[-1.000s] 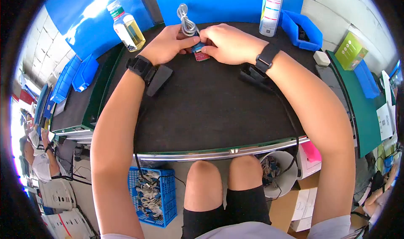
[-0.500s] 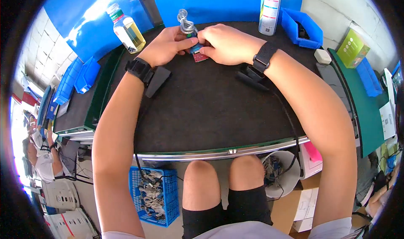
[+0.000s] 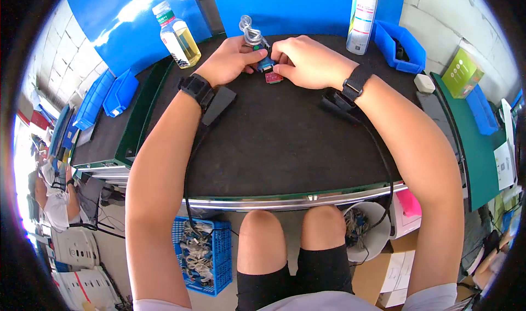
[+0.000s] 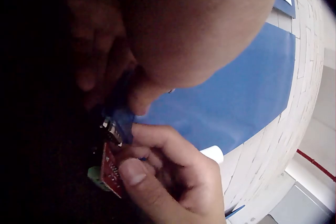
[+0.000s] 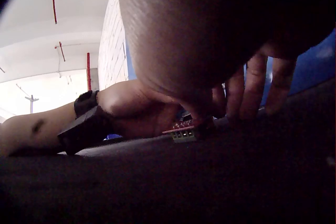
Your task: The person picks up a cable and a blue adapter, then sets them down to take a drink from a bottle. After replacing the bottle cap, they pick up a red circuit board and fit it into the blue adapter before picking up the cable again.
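My left hand (image 3: 233, 61) grips a blue serial-cable connector (image 3: 266, 64) between thumb and fingers. A coiled grey cable (image 3: 252, 34) rises behind it. My right hand (image 3: 312, 61) pinches a small red circuit board (image 3: 273, 77), its thumb lying on the board's face in the left wrist view. The board has a green terminal block (image 4: 97, 174) on its underside. In that view the connector's metal end (image 4: 111, 131) points at the board's edge, very close to it. The right wrist view shows the board (image 5: 181, 128) low over the black mat, partly hidden by fingers.
A bottle of yellow liquid (image 3: 179, 40) stands back left, a spray can (image 3: 362, 20) back right beside a blue bin (image 3: 402, 59). A white block (image 3: 423, 83) and green box (image 3: 462, 72) lie farther right. Below the table edge are a blue basket (image 3: 224, 250) and a white bucket (image 3: 378, 240) holding cables.
The head view has shifted slightly. The board stands a little farther from the connector's end than before, and the right hand's thumb and forefinger look more spread. Both hands keep their holds.
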Demonstrator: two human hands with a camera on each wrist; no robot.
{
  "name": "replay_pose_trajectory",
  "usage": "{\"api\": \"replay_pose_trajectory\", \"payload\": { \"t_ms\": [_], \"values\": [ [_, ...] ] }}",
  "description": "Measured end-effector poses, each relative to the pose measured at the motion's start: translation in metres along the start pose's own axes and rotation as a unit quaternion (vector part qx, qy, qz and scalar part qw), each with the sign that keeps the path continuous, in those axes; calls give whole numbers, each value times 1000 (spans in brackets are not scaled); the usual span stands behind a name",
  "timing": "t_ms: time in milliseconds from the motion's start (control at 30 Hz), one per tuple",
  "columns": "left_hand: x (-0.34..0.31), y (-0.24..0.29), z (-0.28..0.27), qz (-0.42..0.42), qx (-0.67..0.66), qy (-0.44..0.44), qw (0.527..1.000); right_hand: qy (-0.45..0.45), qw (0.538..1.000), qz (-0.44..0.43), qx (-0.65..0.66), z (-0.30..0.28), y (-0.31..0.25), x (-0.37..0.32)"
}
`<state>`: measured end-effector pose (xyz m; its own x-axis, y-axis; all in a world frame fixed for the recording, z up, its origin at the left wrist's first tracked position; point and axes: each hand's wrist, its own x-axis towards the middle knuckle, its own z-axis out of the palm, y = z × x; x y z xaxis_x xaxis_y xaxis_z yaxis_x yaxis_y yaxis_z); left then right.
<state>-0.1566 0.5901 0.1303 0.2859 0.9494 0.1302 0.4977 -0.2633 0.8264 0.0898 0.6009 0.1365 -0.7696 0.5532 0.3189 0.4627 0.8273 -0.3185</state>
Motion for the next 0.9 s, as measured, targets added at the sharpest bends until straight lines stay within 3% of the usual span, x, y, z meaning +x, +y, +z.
{"api": "replay_pose_trajectory", "payload": {
  "t_ms": [167, 267, 467, 900],
  "values": [
    [1, 0, -2, -15, 5, 3, 1000, 46, 998, 51, -5, -8, -9, -4],
    [-1, 1, -1, -12, -7, 5, 1000, -27, 998, 51, -37, -10, -16, -5],
    [0, 2, 0, -13, 3, 4, 1000, -24, 999, 3, -25, -5, -4, -3],
    [0, -1, 2, -40, -71, 43, 996, 32, 999, 2, 44, -5, -5, -3]
  ]
}}
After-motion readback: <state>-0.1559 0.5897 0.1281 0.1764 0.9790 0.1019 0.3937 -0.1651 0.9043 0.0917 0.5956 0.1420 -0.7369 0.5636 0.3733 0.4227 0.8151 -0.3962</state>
